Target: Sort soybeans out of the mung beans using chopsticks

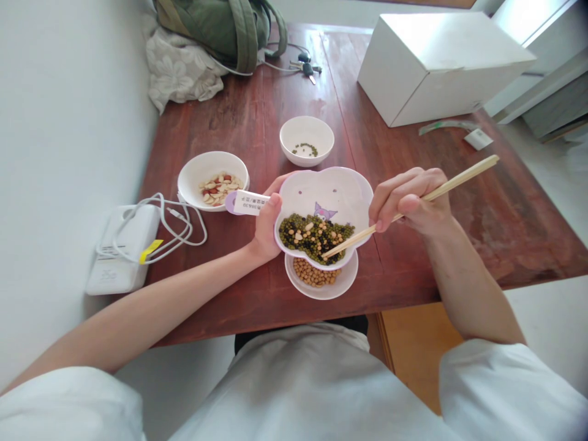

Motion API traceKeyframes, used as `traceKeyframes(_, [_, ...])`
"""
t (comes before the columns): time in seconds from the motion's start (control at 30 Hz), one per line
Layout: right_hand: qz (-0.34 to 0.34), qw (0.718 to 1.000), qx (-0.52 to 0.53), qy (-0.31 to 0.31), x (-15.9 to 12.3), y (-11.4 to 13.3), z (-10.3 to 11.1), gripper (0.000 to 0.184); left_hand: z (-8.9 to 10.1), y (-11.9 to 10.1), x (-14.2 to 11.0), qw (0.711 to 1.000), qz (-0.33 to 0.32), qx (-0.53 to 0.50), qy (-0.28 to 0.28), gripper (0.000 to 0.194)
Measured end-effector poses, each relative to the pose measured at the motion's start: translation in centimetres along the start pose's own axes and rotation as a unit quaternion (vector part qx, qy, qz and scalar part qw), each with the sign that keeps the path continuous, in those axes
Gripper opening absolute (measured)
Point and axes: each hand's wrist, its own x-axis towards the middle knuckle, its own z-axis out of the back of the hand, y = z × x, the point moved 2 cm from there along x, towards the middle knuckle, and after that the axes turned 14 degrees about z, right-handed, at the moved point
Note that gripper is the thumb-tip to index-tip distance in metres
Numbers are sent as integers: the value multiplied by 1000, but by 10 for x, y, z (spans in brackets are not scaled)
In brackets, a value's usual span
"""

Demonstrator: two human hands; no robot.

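My left hand (269, 223) grips the white and lilac handled bowl (316, 190) by its rim and handle, tilting it toward me. Mixed green beans (294, 228), dark beans, tan soybeans and a few peanut pieces lie along its near side. Closed around a pair of wooden chopsticks (459, 179), my right hand (413, 199) keeps their tips among the beans. Partly covered by the handled bowl, a white bowl of soybeans (316, 275) sits below it. To the left stands a bowl of peanuts (214, 165); behind, a white bowl (307, 131) contains some green beans.
A white power bank (122, 251) with a coiled cable (186, 229) rests by the left wall. At the back are a green bag (215, 30), floral cloth (184, 67) and keys (307, 67). A large white box (436, 67) occupies the back right of the wooden table (459, 245).
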Motion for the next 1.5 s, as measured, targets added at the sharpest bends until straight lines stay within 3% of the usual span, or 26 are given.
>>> traceKeyframes(0.67, [0,999,33,-1,3,-3,-5,51,0,-1,-3,1000,15,2,-5,45])
traceKeyframes(0.87, [-1,999,54,-8,4,-3,-6,46,2,1,0,999,33,13,-30,59])
traceKeyframes(0.97, [0,998,57,-16,4,-4,-7,47,1,1,1,999,25,11,-23,56])
traceKeyframes(1.5, [19,998,8,-53,-7,-15,-3,66,1,1,0,1000,18,-12,-6,55])
